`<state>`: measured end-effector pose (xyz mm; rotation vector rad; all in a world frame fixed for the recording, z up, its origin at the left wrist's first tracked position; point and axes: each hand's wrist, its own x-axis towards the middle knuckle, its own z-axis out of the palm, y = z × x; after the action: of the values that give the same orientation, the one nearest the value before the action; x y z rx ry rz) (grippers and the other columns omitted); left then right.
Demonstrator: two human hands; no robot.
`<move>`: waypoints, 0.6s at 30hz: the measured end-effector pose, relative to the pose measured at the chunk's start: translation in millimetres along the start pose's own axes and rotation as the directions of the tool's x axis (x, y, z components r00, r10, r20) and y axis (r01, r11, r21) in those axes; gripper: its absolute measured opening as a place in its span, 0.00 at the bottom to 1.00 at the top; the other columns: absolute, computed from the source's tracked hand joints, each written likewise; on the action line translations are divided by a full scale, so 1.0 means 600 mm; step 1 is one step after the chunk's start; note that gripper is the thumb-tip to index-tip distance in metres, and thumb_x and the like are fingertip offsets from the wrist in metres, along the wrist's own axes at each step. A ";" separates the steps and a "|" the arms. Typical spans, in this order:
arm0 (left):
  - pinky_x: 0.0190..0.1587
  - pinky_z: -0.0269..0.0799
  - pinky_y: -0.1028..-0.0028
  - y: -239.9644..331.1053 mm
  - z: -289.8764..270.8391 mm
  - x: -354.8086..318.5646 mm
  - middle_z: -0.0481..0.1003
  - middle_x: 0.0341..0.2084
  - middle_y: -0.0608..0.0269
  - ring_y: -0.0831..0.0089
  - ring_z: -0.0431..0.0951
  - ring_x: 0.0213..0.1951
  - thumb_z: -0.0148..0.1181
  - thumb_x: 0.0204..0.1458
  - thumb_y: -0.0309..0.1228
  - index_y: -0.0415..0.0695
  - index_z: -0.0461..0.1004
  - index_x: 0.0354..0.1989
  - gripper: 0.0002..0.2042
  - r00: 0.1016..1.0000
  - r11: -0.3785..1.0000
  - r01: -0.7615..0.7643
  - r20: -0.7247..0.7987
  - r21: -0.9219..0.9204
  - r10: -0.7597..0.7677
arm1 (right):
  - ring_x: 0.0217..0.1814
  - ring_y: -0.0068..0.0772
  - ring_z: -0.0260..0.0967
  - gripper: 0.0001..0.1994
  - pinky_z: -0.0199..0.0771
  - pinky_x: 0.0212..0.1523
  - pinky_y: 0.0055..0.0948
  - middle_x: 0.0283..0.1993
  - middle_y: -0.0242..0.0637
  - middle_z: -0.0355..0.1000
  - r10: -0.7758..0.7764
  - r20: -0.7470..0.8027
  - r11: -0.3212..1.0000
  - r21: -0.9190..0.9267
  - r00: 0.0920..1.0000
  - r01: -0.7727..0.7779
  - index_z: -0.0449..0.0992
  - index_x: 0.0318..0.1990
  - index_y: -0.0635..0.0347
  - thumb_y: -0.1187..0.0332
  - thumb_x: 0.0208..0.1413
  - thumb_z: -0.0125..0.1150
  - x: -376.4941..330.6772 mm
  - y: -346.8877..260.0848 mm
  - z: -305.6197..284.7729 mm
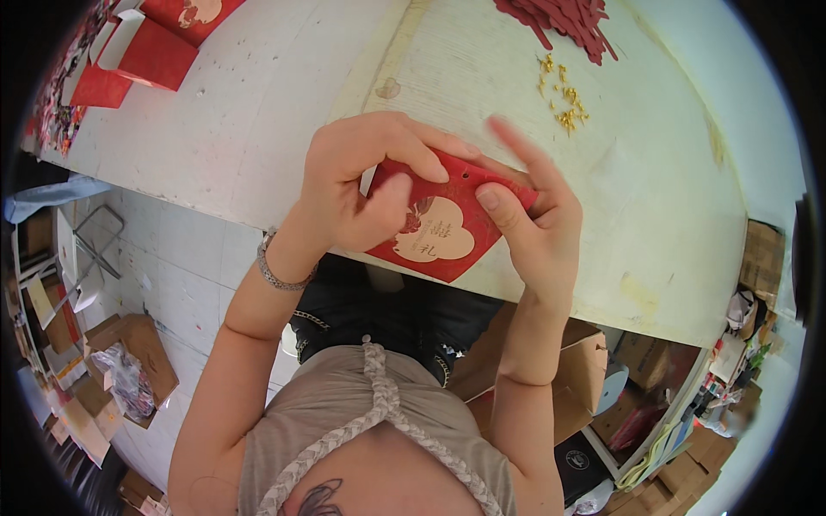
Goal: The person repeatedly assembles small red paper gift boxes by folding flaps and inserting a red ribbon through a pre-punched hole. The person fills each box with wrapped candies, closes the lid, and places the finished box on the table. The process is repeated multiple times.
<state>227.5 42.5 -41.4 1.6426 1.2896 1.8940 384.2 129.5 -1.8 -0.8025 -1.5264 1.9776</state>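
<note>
A small red paper gift box (471, 261) with a cream flower-shaped panel (447, 232) is held between my hands, above the table's near edge. A small dark hole shows near its far edge. My left hand (348, 176) grips the box's left side, index fingertip on the face close to the hole and thumb bent over the front. My right hand (544, 225) clasps the right corner, thumb on the face and other fingers partly behind. One right finger is raised and blurred. Whether a small part sits between my left fingers cannot be seen.
Gold metal fasteners (565, 107) lie scattered on the white table (654, 198), beyond my right hand. Behind them is a heap of dark red strips (568, 21). More red boxes (155, 52) stand at the far left. An open carton (576, 378) sits below the table at right.
</note>
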 end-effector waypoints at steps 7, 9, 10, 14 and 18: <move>0.43 0.70 0.81 0.021 -0.013 -0.009 0.78 0.35 0.56 0.78 0.75 0.39 0.51 0.52 0.21 0.36 0.72 0.46 0.13 0.903 0.817 0.424 0.122 -0.390 -0.411 | 0.28 0.22 0.72 0.09 0.70 0.31 0.20 0.30 0.39 0.76 -0.183 0.249 0.844 -0.456 0.951 0.282 0.78 0.40 0.62 0.72 0.50 0.60 -0.013 0.006 -0.029; 0.45 0.68 0.81 0.018 -0.024 -0.007 0.77 0.38 0.56 0.80 0.73 0.39 0.51 0.53 0.23 0.36 0.68 0.52 0.16 0.889 0.784 0.458 0.223 -0.419 -0.400 | 0.27 0.29 0.73 0.09 0.71 0.30 0.21 0.30 0.41 0.76 -0.275 0.269 0.786 -0.490 0.923 0.377 0.78 0.39 0.61 0.73 0.49 0.61 -0.007 0.009 -0.026; 0.45 0.68 0.80 0.017 -0.026 0.005 0.76 0.40 0.55 0.79 0.73 0.40 0.50 0.54 0.23 0.36 0.68 0.53 0.16 0.885 0.818 0.465 0.162 -0.338 -0.437 | 0.27 0.32 0.73 0.09 0.71 0.29 0.22 0.30 0.42 0.76 -0.316 0.278 0.754 -0.506 0.907 0.418 0.78 0.39 0.61 0.73 0.49 0.61 -0.005 0.012 -0.023; 0.56 0.60 0.70 0.032 0.004 0.028 0.65 0.55 0.51 0.65 0.67 0.52 0.51 0.55 0.35 0.37 0.63 0.57 0.23 0.926 0.886 0.371 -0.182 0.279 -0.330 | 0.27 0.39 0.73 0.15 0.73 0.29 0.27 0.36 0.43 0.76 -0.748 0.041 0.445 -0.710 0.663 0.546 0.73 0.45 0.66 0.75 0.48 0.60 0.041 0.045 0.000; 0.62 0.48 0.64 0.044 0.054 0.006 0.56 0.60 0.48 0.58 0.57 0.60 0.50 0.54 0.48 0.35 0.59 0.59 0.31 0.985 0.889 0.140 -0.151 0.435 -0.081 | 0.49 0.43 0.68 0.22 0.70 0.47 0.33 0.52 0.50 0.68 -0.703 0.217 0.447 -0.605 0.677 0.659 0.68 0.50 0.73 0.79 0.44 0.57 0.063 0.050 0.050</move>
<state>263.9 44.3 -21.0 1.6178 1.9459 1.7475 335.0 129.0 -30.7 -0.3425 -2.0889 0.7880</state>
